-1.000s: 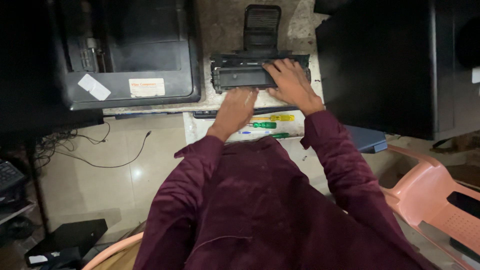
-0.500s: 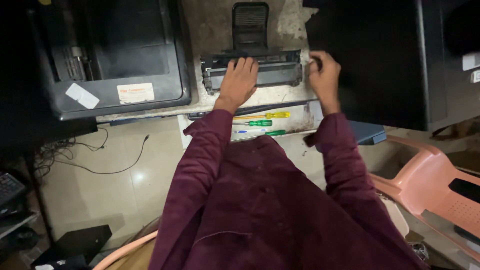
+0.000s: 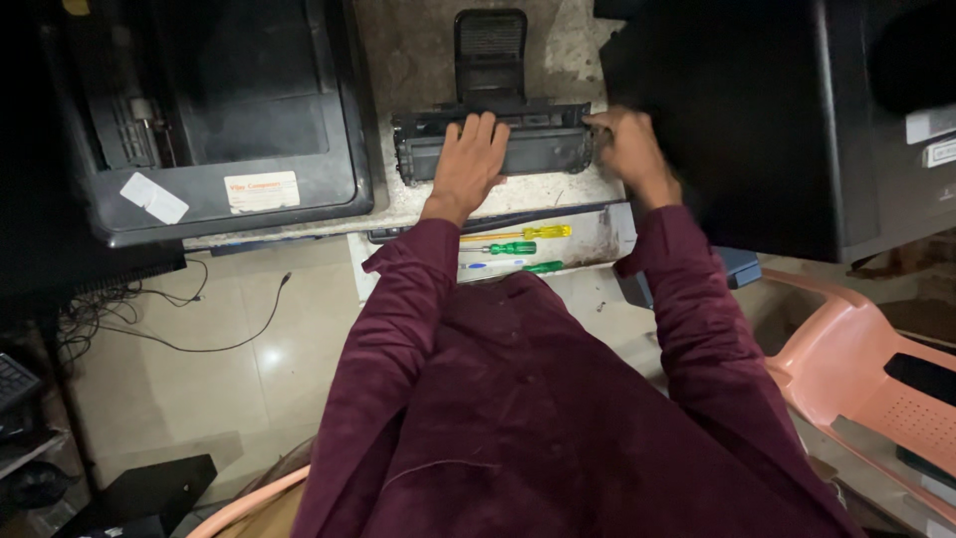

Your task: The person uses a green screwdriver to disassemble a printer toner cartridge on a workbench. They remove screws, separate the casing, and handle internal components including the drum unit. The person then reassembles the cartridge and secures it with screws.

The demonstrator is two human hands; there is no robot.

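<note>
A long black toner cartridge [image 3: 543,149] lies across a worn stone counter [image 3: 418,40]. My left hand [image 3: 468,159] lies flat over its middle left, fingers spread across the top, holding it down. At the cartridge's right end is my right hand [image 3: 629,149], slightly blurred, with curled fingers gripping that end. Both arms are in dark red sleeves. A black plastic part [image 3: 490,50] stands just behind the cartridge.
A black printer [image 3: 229,120] sits to the left and a large black machine [image 3: 797,120] to the right. A yellow screwdriver [image 3: 528,233] and two green screwdrivers [image 3: 518,248] lie on a lower shelf. A pink plastic chair [image 3: 856,359] and floor cables [image 3: 149,309] are nearby.
My right hand has slid off the cartridge's top to its right end. My left hand has moved up from the counter edge onto the cartridge's top.
</note>
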